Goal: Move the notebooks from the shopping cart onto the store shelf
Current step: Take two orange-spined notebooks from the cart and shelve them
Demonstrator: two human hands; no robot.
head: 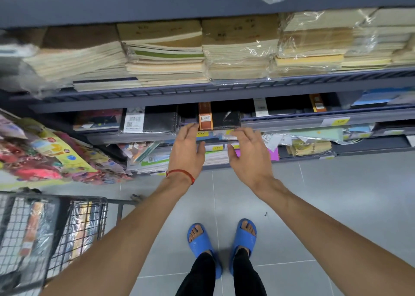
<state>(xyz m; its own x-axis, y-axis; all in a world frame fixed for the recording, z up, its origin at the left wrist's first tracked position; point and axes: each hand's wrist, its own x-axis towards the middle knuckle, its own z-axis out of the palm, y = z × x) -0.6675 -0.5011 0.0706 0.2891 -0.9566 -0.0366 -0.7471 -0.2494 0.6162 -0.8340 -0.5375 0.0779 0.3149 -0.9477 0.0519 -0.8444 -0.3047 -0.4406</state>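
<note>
Just before the black notebook (225, 119) on the shelf (292, 121), left hand (187, 152) and right hand (249, 159) spread open, holding nothing.

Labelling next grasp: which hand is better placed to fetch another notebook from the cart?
Left, probably. The cart sits low on the person's left; left hand and right hand are both open at the shelf.
</note>
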